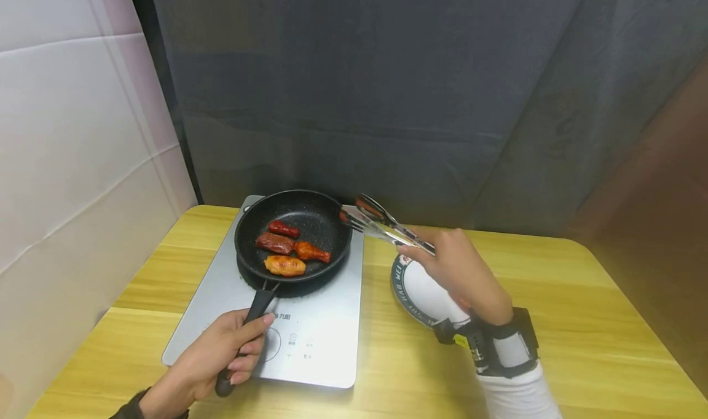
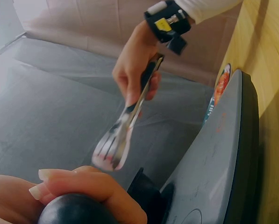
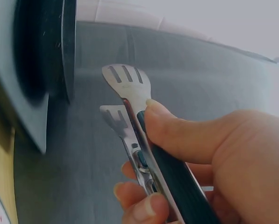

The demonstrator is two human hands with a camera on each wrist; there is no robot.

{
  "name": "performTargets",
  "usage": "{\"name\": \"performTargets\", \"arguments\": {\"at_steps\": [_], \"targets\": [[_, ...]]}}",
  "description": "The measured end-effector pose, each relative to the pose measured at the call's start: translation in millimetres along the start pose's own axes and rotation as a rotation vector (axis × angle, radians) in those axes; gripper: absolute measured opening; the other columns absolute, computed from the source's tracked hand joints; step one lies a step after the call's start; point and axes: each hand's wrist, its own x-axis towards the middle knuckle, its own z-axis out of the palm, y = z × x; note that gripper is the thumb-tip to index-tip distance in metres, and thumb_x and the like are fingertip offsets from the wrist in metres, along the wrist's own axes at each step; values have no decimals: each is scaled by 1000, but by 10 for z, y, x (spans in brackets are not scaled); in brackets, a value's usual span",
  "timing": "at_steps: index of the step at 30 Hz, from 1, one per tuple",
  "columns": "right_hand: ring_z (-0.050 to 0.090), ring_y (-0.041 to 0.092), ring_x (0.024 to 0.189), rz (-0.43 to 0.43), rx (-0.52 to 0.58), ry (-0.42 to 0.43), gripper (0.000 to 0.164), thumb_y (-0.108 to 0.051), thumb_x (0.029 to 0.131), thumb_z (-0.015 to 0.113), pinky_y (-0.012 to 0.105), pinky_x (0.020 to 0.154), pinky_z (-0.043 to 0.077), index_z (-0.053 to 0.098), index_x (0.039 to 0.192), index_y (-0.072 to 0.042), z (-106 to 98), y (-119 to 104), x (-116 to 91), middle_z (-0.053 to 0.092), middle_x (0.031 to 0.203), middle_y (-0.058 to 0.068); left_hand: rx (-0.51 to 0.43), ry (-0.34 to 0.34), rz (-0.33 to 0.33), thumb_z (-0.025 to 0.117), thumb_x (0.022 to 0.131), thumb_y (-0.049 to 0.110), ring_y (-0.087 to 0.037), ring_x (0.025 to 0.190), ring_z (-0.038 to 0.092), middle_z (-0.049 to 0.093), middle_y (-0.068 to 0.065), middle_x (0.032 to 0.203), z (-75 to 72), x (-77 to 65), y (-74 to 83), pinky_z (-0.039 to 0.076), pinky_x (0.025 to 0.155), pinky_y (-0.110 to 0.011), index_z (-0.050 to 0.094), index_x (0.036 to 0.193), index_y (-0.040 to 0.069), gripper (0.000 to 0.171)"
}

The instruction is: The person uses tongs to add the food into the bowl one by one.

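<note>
My left hand (image 1: 218, 352) grips the black handle (image 1: 260, 305) of a frying pan (image 1: 301, 203). Inside the pan lie a small dark-red drumstick (image 1: 284, 228), a brown-red slab of meat (image 1: 275, 243), an orange-red drumstick (image 1: 313, 252) and a yellow-orange chicken wing (image 1: 284, 266). Metal tongs (image 3: 137, 91) with slotted ends and dark grips are held in my right hand (image 1: 467, 278). Their tips stand apart beside the pan's right rim, and no food shows between them in the right wrist view. Below the right hand is a white plate (image 1: 428, 290), partly hidden by it.
The pan is over a silver induction cooker (image 1: 332, 345) on a yellow wooden table (image 1: 586, 327). A dark grey curtain (image 1: 387, 87) hangs behind, with a white cloth wall (image 1: 83, 130) on the left and a brown one (image 1: 658, 222) on the right.
</note>
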Motion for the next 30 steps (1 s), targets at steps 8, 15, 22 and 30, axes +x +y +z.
{"name": "performTargets", "arguments": {"at_steps": [8, 15, 22, 30], "targets": [[56, 28, 75, 127, -97, -33, 43, -32, 91, 66, 45, 73, 48, 66, 116, 3, -101, 267, -282, 66, 80, 10, -4, -9, 0, 51, 101, 29, -4, 43, 32, 34, 5, 61, -3, 2, -3, 31, 38, -17, 34, 90, 4, 32], [52, 24, 65, 127, -149, -27, 37, -33, 89, 68, 38, 62, 45, 69, 111, -3, -122, 496, -441, 59, 69, 3, -4, -4, -7, 51, 101, 30, -4, 43, 32, 34, 5, 61, 2, 5, -2, 32, 38, -17, 35, 90, 4, 32], [53, 22, 65, 170, -190, -88, 41, -35, 88, 70, 38, 57, 44, 68, 111, -1, -246, 677, -585, 59, 71, 3, -4, 0, -10, 52, 100, 30, -4, 43, 32, 34, 5, 61, 10, 10, -15, 32, 38, -17, 34, 91, 4, 32], [45, 18, 57, 159, -224, -105, 27, -34, 89, 68, 31, 51, 35, 71, 100, -9, -276, 847, -705, 49, 60, -2, 1, 4, -8, 52, 100, 30, -4, 43, 32, 34, 5, 61, 2, -4, -9, 32, 37, -17, 35, 90, 4, 33]]}}
